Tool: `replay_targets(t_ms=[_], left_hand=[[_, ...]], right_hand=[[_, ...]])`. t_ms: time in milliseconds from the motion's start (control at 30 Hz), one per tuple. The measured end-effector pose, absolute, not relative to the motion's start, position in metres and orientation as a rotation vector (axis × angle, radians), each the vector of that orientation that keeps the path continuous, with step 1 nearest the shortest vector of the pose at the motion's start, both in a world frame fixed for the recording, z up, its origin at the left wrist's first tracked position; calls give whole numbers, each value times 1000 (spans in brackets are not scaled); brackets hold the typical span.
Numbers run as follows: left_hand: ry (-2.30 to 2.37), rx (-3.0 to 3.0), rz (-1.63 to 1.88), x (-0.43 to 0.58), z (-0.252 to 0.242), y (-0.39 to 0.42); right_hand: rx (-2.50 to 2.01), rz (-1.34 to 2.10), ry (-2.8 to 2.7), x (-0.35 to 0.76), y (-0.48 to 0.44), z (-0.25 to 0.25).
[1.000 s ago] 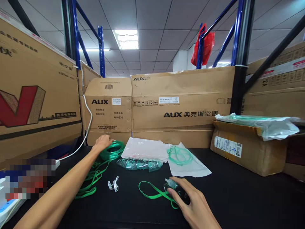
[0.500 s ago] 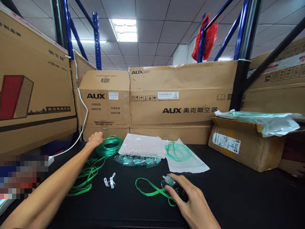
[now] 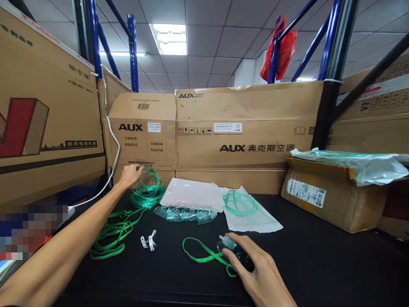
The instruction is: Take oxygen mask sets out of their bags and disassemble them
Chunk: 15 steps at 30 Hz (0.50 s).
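Note:
At the back left, my left hand (image 3: 130, 175) pinches a coil of green tubing and lifts it off the pile of green tubing (image 3: 147, 197) on the black table. At the front, my right hand (image 3: 251, 260) is closed around a clear oxygen mask (image 3: 227, 243) with a pale green connector. Its green elastic strap (image 3: 201, 259) loops out to the left on the table. Between the hands lie small white metal nose clips (image 3: 148, 241). More green elastic straps (image 3: 115, 234) lie in a tangle below my left hand.
Several clear masks (image 3: 185, 214) lie in a row before white bags (image 3: 191, 194). A thin green tube coil (image 3: 241, 203) rests on a white sheet (image 3: 265, 219). An open carton (image 3: 332, 200) with bagged tubing stands right. Large cartons (image 3: 236, 132) wall the back.
My left hand has risen slightly from the tubing pile, now raising a coil of green tubing. My right hand stays on the mask. The view has shifted slightly.

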<state>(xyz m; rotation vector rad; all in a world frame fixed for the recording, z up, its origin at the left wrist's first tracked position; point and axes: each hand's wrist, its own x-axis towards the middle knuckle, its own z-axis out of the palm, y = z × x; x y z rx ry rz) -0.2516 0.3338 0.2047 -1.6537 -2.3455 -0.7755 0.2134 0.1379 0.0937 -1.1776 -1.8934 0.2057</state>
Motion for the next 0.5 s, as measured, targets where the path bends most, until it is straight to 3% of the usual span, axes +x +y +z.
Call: replay_targets(t_ms=[500], left_hand=[[-2467, -1644, -798, -238, 185, 324]], right_hand=[[-1218, 226, -1891, 212, 134, 94]])
